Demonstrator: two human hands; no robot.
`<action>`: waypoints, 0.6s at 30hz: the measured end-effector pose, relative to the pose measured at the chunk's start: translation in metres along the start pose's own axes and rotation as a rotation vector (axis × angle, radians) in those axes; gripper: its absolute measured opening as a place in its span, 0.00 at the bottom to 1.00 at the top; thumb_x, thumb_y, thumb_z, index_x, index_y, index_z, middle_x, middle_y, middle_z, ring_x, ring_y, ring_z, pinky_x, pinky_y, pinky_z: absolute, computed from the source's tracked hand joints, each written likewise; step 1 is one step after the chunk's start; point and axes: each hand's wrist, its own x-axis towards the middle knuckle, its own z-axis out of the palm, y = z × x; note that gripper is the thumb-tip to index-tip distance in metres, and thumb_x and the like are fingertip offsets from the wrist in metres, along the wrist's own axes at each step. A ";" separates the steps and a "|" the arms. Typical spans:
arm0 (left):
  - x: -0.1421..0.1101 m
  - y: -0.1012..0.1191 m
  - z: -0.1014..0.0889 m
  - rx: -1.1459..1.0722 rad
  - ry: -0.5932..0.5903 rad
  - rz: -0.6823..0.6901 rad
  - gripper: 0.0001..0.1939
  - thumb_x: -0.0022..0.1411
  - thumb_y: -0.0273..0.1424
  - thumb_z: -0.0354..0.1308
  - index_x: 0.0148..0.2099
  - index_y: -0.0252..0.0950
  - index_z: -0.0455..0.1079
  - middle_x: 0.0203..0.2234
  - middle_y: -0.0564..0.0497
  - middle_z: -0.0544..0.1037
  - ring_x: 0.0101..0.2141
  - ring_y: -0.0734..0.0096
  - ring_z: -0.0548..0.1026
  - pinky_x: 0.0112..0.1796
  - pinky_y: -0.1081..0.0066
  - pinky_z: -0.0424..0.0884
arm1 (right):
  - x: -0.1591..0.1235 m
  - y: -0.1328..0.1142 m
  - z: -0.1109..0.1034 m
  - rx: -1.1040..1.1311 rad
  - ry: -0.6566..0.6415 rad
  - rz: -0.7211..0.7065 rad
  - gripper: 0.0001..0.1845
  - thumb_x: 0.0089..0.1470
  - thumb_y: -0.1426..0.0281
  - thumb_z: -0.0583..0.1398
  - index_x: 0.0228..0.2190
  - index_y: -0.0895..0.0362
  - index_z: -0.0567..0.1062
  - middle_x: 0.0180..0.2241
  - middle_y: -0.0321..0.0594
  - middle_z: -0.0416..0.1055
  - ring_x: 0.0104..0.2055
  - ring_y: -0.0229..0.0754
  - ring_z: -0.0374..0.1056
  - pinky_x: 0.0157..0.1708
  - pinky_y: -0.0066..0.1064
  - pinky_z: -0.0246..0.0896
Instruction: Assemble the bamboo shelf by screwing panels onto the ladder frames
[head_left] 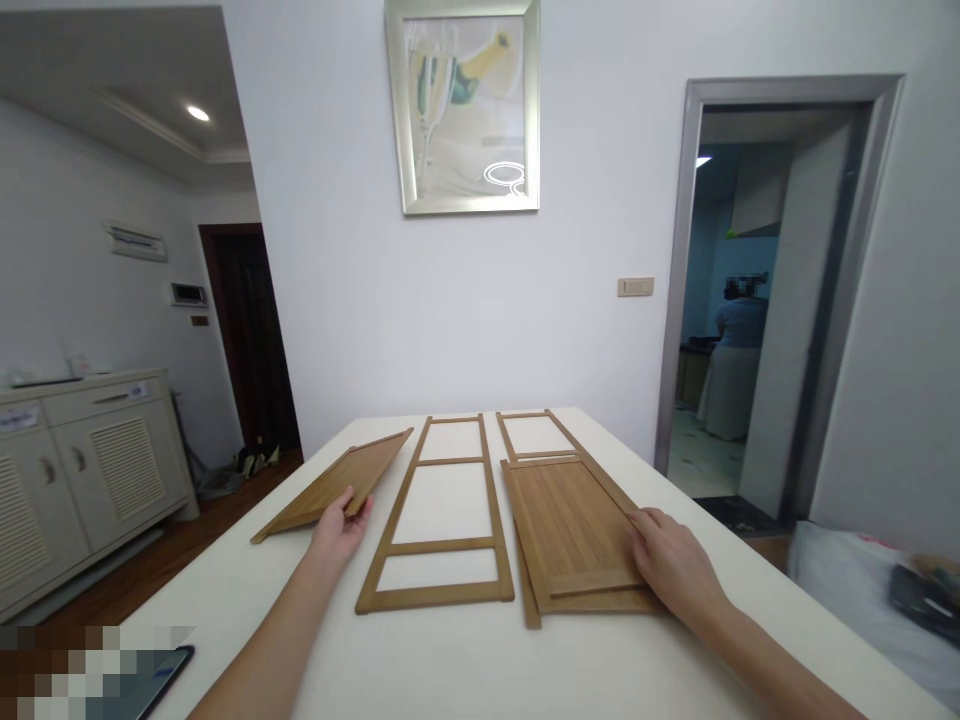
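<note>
My left hand [341, 525] is closed on the near right edge of a brown wooden panel [334, 485], which tilts at the left of the table. On the right, my right hand [671, 555] grips the right edge of a second wooden panel [574, 520]. That panel lies over a slatted wooden frame [536, 415], covering its nearer part; other wood shows beneath the panel's near end. Between my hands a ladder-like wooden frame [442, 547] with several crossbars lies flat, apart from both hands. The right fingertips are partly hidden at the panel's edge.
The white table [420, 670] meets the wall, with a phone [169, 680] at its near left corner. A white cabinet [112, 450] stands left. On the right are a plastic bag [840, 580] and a doorway, through which a person [739, 350] is seen.
</note>
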 end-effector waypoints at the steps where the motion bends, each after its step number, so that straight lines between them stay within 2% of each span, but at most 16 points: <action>1: -0.003 0.002 0.003 -0.020 -0.032 -0.006 0.06 0.62 0.22 0.53 0.32 0.35 0.64 0.26 0.51 0.74 0.30 0.73 0.77 0.32 0.73 0.78 | 0.000 -0.001 0.000 0.006 0.001 -0.007 0.18 0.60 0.70 0.48 0.42 0.61 0.74 0.40 0.50 0.73 0.39 0.50 0.70 0.40 0.39 0.60; 6: -0.029 -0.006 0.033 -0.019 -0.194 0.061 0.05 0.58 0.19 0.56 0.32 0.32 0.66 0.30 0.46 0.77 0.32 0.69 0.79 0.33 0.72 0.79 | 0.000 -0.002 0.004 0.051 0.057 -0.054 0.17 0.59 0.71 0.48 0.40 0.60 0.75 0.40 0.49 0.74 0.38 0.50 0.70 0.39 0.40 0.61; 9: -0.051 -0.018 0.058 0.058 -0.269 0.167 0.06 0.55 0.23 0.61 0.37 0.30 0.70 0.31 0.44 0.79 0.30 0.65 0.80 0.30 0.69 0.79 | 0.000 -0.001 0.006 0.113 0.124 -0.071 0.17 0.58 0.72 0.49 0.40 0.60 0.75 0.40 0.49 0.74 0.39 0.50 0.70 0.39 0.40 0.62; 12: -0.075 -0.031 0.077 0.221 -0.335 0.271 0.10 0.53 0.31 0.65 0.34 0.28 0.72 0.27 0.41 0.80 0.28 0.59 0.80 0.27 0.66 0.77 | -0.001 -0.004 0.006 0.243 0.164 -0.051 0.17 0.58 0.69 0.50 0.41 0.59 0.75 0.42 0.50 0.74 0.40 0.51 0.70 0.41 0.43 0.62; 14: -0.091 -0.039 0.084 0.345 -0.379 0.340 0.12 0.52 0.34 0.65 0.30 0.28 0.73 0.24 0.41 0.79 0.28 0.56 0.79 0.26 0.66 0.76 | -0.003 -0.012 0.002 0.403 0.148 0.001 0.16 0.58 0.65 0.51 0.41 0.57 0.75 0.43 0.49 0.73 0.40 0.51 0.69 0.43 0.45 0.62; 16: -0.105 -0.045 0.086 0.441 -0.422 0.401 0.11 0.53 0.35 0.64 0.28 0.30 0.74 0.24 0.41 0.80 0.31 0.53 0.80 0.29 0.65 0.76 | -0.003 -0.023 -0.006 0.668 0.075 0.082 0.17 0.57 0.59 0.54 0.41 0.55 0.75 0.43 0.48 0.73 0.41 0.51 0.69 0.45 0.46 0.62; 18: -0.116 -0.050 0.084 0.536 -0.507 0.499 0.07 0.54 0.32 0.62 0.33 0.32 0.76 0.32 0.42 0.81 0.38 0.53 0.79 0.36 0.65 0.76 | -0.002 -0.036 -0.017 1.041 -0.080 0.237 0.23 0.54 0.51 0.56 0.41 0.55 0.74 0.38 0.46 0.74 0.38 0.50 0.70 0.43 0.44 0.64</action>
